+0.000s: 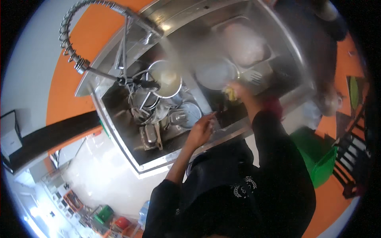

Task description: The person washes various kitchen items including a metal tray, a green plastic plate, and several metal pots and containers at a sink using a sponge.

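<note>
My right hand [238, 90] is closed on a yellow sponge [229, 94] over the right basin, at the near edge of a round, pale grey dish [215, 73]. To its right lies a slotted metal spatula [253, 76]. My left hand [201, 130] is above the near end of the basin divider [197, 90]. Its index finger stretches forward, the other fingers bend loosely, and nothing shows in it. In the left basin sit a white-rimmed pot [166, 79] with cloudy liquid, a pale bowl [192, 114] and a small metal container [151, 133].
A spring-hose faucet [65, 37] arches over the left basin, its black spray head [146, 83] hanging above the dishes. Far in the right basin is a rectangular tray [270, 55] with a pale, blurred mass. A green bin [317, 158] stands right; another person [313, 43] is at the far right.
</note>
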### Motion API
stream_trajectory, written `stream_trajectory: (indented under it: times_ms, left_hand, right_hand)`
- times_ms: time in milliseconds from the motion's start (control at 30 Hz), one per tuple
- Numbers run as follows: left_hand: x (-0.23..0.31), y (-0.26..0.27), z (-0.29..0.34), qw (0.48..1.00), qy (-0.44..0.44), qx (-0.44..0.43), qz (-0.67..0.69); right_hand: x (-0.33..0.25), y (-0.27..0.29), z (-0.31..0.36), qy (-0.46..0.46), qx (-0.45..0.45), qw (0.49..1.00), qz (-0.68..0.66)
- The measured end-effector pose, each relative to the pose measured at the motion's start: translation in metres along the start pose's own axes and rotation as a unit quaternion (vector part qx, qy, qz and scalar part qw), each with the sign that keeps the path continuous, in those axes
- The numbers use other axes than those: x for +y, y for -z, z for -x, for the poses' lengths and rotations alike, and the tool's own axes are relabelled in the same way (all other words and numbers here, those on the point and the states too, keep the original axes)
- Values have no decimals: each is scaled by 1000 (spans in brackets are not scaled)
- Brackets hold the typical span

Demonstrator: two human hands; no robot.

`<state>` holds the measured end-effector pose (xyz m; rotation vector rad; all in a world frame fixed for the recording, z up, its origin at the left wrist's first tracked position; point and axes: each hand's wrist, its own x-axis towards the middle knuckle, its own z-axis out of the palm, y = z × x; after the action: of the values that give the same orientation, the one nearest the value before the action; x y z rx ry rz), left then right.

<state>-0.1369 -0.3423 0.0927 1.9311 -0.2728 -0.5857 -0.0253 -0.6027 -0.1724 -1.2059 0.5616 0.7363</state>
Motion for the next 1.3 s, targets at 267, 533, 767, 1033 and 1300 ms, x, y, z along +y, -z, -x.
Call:
stream_trajectory:
  times_ms: [267, 533, 767, 1033, 1300]
  left_hand:
    - [-81, 64, 157, 905, 230, 337, 117]
    - [-143, 105, 221, 873, 226, 432, 19]
    - [-232, 162, 238, 908, 253, 295, -154]
    - [-287, 219, 144, 934, 245, 243, -89]
    - [-377, 257, 60, 889, 370, 265, -46]
  right_hand:
    - [67, 42, -78, -7, 45, 988, 149]
    - [29, 20, -25, 35, 49, 917, 395]
    - [-63, -93, 127, 215, 177, 848, 451]
    - [-43, -296, 199, 192, 14, 950, 245]
    - [98, -363, 68, 24, -84, 859, 504]
